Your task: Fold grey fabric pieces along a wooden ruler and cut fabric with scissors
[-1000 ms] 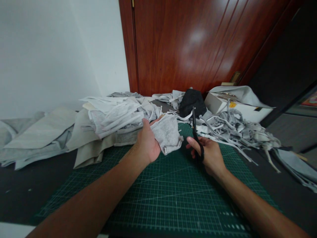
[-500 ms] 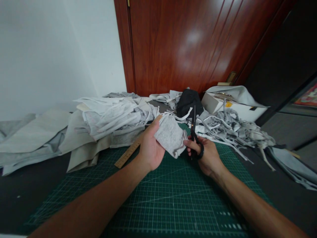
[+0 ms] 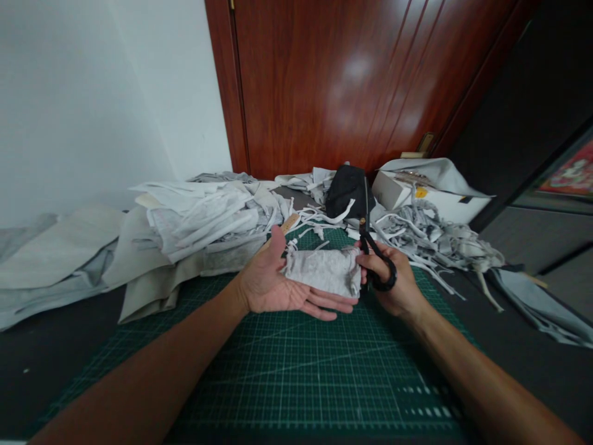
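A small light grey cloth pouch (image 3: 323,270) with white cord ends at its left lies across the fingers of my left hand (image 3: 282,287). That hand is palm up, fingers stretched out and thumb raised. My right hand (image 3: 391,278) is closed round the black scissors (image 3: 382,266), their blades pointing up and away. Its thumb and fingertips also touch the right end of the pouch. Behind my left hand, a wooden ruler (image 3: 290,222) is partly hidden.
A green cutting mat (image 3: 324,371) lies under both hands. Grey and white fabric is piled at the left (image 3: 199,216). Tangled cords (image 3: 417,228), a black bag (image 3: 347,191) and a white box (image 3: 445,207) stand behind and to the right, before a wooden door.
My left hand has opened flat and moved under the pouch, which has turned to lie sideways. My right hand has shifted slightly right with the scissors.
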Demonstrator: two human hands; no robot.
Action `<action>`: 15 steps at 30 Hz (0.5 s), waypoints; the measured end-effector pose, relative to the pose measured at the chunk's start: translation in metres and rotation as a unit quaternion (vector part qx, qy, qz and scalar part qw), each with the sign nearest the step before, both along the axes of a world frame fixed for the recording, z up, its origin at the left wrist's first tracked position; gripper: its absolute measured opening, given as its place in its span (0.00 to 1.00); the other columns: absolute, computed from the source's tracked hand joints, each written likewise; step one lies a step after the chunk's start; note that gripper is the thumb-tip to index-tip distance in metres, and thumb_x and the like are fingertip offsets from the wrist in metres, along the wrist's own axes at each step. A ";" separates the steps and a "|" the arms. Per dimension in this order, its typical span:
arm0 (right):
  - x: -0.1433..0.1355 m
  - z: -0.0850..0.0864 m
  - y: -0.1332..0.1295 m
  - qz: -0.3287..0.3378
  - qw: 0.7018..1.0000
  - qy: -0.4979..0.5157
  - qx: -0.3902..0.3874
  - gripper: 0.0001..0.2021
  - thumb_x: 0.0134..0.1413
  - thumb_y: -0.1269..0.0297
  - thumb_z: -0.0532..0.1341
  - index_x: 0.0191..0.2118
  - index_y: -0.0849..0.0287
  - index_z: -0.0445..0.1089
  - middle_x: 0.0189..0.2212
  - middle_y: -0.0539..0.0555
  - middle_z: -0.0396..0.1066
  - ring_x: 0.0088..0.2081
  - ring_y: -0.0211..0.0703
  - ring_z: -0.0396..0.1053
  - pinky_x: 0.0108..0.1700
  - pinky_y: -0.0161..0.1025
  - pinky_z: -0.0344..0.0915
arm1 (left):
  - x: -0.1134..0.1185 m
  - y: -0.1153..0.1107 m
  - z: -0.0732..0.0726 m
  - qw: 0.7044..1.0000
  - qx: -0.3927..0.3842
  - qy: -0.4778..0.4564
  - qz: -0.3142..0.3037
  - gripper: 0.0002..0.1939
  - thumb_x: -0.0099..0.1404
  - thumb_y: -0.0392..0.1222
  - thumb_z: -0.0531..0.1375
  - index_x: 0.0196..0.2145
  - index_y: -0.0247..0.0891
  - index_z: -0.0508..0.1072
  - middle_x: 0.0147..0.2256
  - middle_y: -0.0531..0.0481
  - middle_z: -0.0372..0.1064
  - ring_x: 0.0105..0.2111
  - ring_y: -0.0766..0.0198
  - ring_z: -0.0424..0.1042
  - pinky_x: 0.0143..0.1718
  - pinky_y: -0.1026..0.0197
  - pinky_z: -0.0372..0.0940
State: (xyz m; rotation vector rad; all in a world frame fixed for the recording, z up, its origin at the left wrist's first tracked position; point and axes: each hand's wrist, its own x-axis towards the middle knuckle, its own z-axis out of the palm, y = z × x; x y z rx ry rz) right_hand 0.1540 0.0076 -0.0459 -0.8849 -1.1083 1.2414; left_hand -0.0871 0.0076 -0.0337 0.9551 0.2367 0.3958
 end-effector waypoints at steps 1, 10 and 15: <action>0.001 0.000 0.000 0.008 1.000 -0.001 0.003 0.15 0.36 0.69 0.75 0.35 0.59 0.77 0.17 0.44 0.71 0.16 0.31 0.63 0.18 0.27 0.61 | 0.001 0.000 0.000 1.000 -0.009 -0.001 0.013 0.71 0.41 0.91 0.57 0.69 0.35 0.67 0.61 0.24 0.72 0.65 0.23 0.65 0.66 0.28 0.52; -0.001 -0.001 -0.003 0.046 0.997 -0.052 0.014 0.16 0.38 0.66 0.75 0.37 0.59 0.76 0.15 0.43 0.70 0.14 0.33 0.63 0.17 0.28 0.62 | 0.030 0.002 -0.016 0.962 0.052 0.018 0.267 0.16 0.48 0.32 0.75 0.37 0.35 0.84 0.40 0.39 0.84 0.46 0.44 0.82 0.52 0.48 0.72; -0.007 -0.001 -0.005 0.037 0.996 -0.081 0.015 0.18 0.37 0.66 0.78 0.36 0.58 0.75 0.16 0.42 0.71 0.15 0.33 0.64 0.18 0.29 0.63 | 0.044 -0.011 -0.015 0.956 0.059 0.029 0.286 0.15 0.49 0.32 0.76 0.36 0.32 0.84 0.36 0.41 0.83 0.35 0.56 0.81 0.44 0.54 0.74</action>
